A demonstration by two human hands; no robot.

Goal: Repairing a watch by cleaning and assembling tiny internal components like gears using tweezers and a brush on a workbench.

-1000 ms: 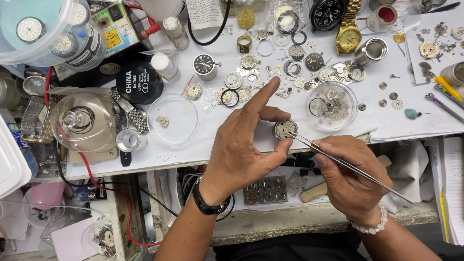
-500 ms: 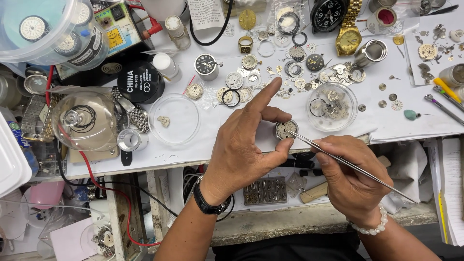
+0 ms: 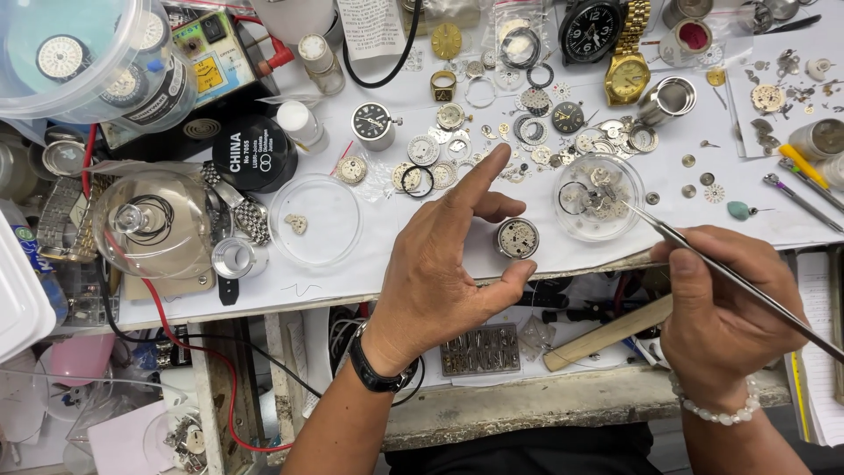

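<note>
My left hand [image 3: 444,264] holds a small round watch movement [image 3: 517,237] between thumb and middle finger, just above the white work surface [image 3: 396,255]; the index finger points up and away. My right hand [image 3: 721,308] grips long steel tweezers [image 3: 703,259]. Their tip reaches into a small clear dish [image 3: 571,224] that holds tiny watch parts, to the right of the movement. A dark watch sits on my left wrist and a pale bead bracelet on my right.
Many loose dials, gears and rings [image 3: 527,132] cover the back of the bench. A gold wristwatch [image 3: 626,75], a black-dial watch [image 3: 591,31], an empty clear dish [image 3: 315,220], a glass dome [image 3: 149,224], a black round tin [image 3: 255,151] and clear tubs [image 3: 79,53] stand around.
The tweezers have left the watch movement and swung right, so their tip now rests in the clear dish. My left hand still holds the movement in about the same place.
</note>
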